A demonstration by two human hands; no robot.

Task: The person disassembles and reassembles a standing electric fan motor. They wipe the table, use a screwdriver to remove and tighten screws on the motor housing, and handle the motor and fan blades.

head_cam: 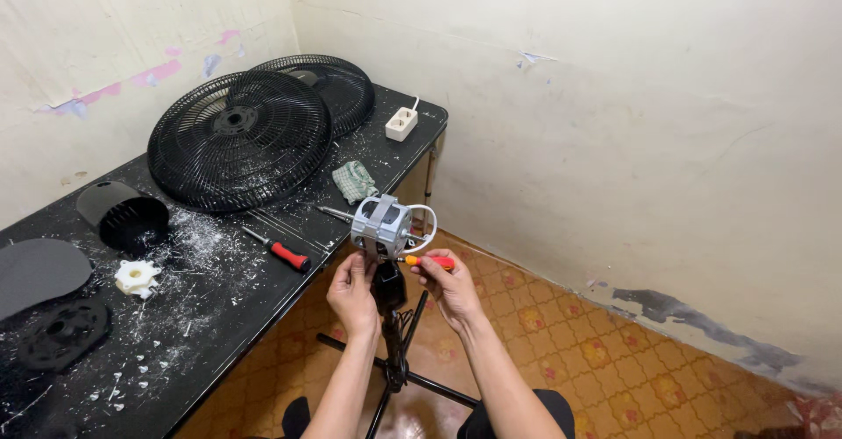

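Note:
A silver fan motor (381, 226) sits atop a black stand pole (391, 316) between my knees. My left hand (353, 292) grips the black neck just under the motor. In my right hand (450, 288) is a small screwdriver with an orange handle (430, 262), its tip pointing at the motor's lower right side. A white wire loops from the motor's right side.
A black table (263, 307) on the left is littered with white debris. On it lie two black fan grilles (239, 137), a red-handled screwdriver (279, 249), a green cloth (354, 180), a white power strip (401, 123), a black motor cover (123, 215) and a white plastic part (137, 278). Patterned floor tiles lie below.

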